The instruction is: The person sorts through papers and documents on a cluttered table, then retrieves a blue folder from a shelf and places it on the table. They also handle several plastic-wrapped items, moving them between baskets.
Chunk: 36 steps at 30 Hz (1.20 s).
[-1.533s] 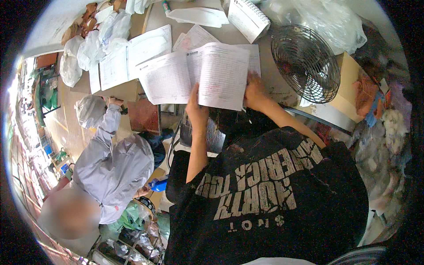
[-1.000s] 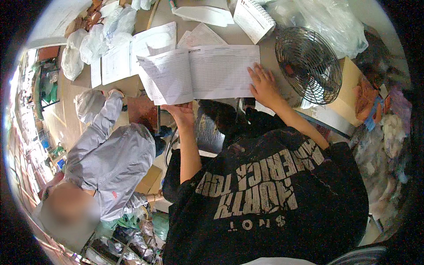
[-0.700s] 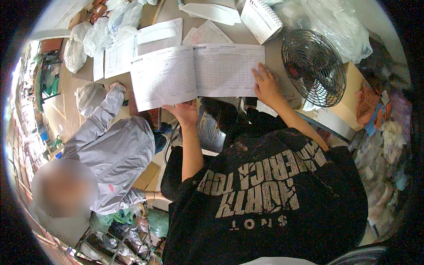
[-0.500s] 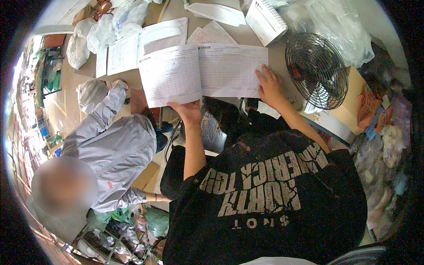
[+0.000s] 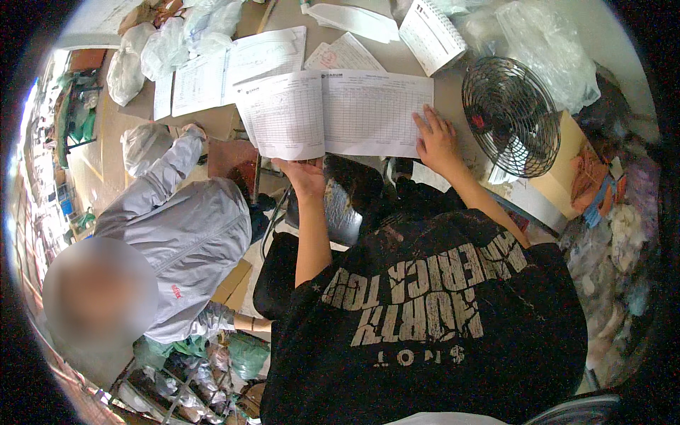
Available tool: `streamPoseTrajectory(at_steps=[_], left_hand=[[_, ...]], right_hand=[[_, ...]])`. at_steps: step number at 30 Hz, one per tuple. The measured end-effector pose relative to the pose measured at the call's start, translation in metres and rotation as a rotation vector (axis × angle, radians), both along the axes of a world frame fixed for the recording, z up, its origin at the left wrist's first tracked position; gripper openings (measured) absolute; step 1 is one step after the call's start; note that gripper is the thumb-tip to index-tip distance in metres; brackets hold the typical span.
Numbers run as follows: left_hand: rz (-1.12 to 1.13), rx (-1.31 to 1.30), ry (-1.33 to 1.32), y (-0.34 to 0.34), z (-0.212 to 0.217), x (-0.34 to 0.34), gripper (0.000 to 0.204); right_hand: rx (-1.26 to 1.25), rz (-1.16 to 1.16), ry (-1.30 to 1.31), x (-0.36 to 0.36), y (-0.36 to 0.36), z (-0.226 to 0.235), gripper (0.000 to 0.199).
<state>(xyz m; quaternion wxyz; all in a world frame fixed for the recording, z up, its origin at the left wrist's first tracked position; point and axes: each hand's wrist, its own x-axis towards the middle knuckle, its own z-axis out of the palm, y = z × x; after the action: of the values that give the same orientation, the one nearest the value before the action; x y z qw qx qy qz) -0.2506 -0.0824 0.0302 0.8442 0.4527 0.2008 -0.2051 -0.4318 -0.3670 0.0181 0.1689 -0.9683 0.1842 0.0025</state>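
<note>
An open booklet (image 5: 375, 113) lies on the table (image 5: 450, 88) at the frame's upper centre, left hand (image 5: 304, 178) palm-up at its lower edge, grip unclear, right hand (image 5: 439, 144) loosely spread at its right edge; light, even pressure should keep pages flat.

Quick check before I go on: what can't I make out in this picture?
All in the head view:
- Left hand: fingertips hidden by the booklet, so its grip is unclear.
- Booklet entries: too small to read.
- Desk under the booklet: covered by its pages.
- Co-worker's lower hand: hidden behind the black shirt.
- White bags: cut off by the top edge.
</note>
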Motion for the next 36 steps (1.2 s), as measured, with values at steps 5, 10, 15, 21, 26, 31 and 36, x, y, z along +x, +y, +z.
streamPoseTrajectory(at_steps=[5, 10, 15, 21, 26, 31, 36], left_hand=[[0.009, 0.018, 0.006, 0.001, -0.006, -0.001, 0.087], [0.051, 0.123, 0.022, 0.005, -0.021, 0.000, 0.061], [-0.431, 0.729, -0.587, -0.005, -0.018, -0.013, 0.036], [-0.951, 1.313, -1.195, -0.037, 0.010, -0.039, 0.041], [-0.815, 1.197, -1.256, -0.041, 0.023, -0.042, 0.041], [-0.372, 1.362, -1.136, -0.017, 0.022, -0.010, 0.049], [-0.415, 1.551, -0.903, 0.004, 0.006, 0.009, 0.075]], right_hand=[[-0.013, 0.000, -0.022, -0.001, 0.002, 0.000, 0.066], [-0.036, -0.005, -0.020, -0.001, 0.002, -0.002, 0.066], [-0.032, -0.005, -0.031, -0.001, 0.001, -0.002, 0.068], [-0.055, -0.006, 0.070, 0.001, 0.002, 0.006, 0.068], [0.100, -0.017, 0.183, -0.001, -0.004, 0.009, 0.070], [0.086, 0.014, 0.162, -0.007, -0.009, -0.002, 0.082], [0.054, 0.019, 0.170, -0.009, -0.010, -0.013, 0.088]])
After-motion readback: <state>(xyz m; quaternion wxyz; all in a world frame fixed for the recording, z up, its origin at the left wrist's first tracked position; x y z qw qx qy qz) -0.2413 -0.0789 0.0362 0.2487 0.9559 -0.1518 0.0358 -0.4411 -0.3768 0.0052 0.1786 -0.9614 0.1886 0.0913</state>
